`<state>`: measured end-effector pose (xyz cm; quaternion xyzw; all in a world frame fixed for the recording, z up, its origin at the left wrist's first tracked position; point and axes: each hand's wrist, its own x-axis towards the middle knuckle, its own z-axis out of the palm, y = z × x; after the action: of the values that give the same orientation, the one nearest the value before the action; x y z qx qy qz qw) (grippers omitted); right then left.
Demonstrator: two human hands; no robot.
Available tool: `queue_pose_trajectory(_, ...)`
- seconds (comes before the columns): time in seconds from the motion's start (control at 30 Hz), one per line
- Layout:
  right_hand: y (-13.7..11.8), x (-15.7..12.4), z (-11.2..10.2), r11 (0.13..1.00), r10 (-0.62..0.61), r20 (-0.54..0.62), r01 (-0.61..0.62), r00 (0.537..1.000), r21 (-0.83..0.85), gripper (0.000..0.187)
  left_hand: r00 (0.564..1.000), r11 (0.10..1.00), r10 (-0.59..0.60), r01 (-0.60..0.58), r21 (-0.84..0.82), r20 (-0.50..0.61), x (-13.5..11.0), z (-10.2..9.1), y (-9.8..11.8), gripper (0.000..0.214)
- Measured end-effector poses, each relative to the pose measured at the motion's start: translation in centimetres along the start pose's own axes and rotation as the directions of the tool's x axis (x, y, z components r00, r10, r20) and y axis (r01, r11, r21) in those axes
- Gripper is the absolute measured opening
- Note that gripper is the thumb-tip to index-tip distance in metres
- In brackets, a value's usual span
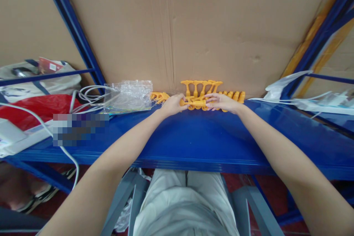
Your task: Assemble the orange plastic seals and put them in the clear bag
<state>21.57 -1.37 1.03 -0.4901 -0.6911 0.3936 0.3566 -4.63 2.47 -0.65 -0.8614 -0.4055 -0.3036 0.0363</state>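
Small orange plastic parts stand in a group at the back of the blue table, against the cardboard. Between my hands lies a short, thick orange plastic piece (198,103). My left hand (173,106) is closed at its left side, thumb and fingers on orange plastic. From the right, my right hand (223,103) has its bent fingers closed on the piece's other end. Behind them rises a row of T-shaped orange parts (195,87). Ribbed orange cylinders (239,97) stand just beyond my right hand, and orange hand-like pieces (159,97) lie left of my left hand.
A clear plastic bag (132,94) and white cables (90,97) lie to the left on the blue table (190,140). Further left are a red bag (41,107) and a cloth bag (62,85). A white power strip (326,105) lies at the right.
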Motion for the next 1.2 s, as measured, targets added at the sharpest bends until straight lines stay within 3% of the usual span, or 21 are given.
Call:
queue_pose_trajectory(0.67, -0.8, -0.4, 0.4, 0.994, -0.07, -0.029, 0.067, 0.997, -0.091, 0.009, 1.0, 1.0, 0.001, -0.001, -0.013, -0.026, 0.0, 0.1, 0.4, 0.019)
queue_pose_trajectory(1.2, -0.6, -0.3, 0.5, 0.998, -0.021, -0.012, 0.02, 1.0, -0.064, 0.017, 1.0, 1.0, -0.001, 0.001, -0.026, -0.026, 0.0, 0.0, 0.4, 0.018)
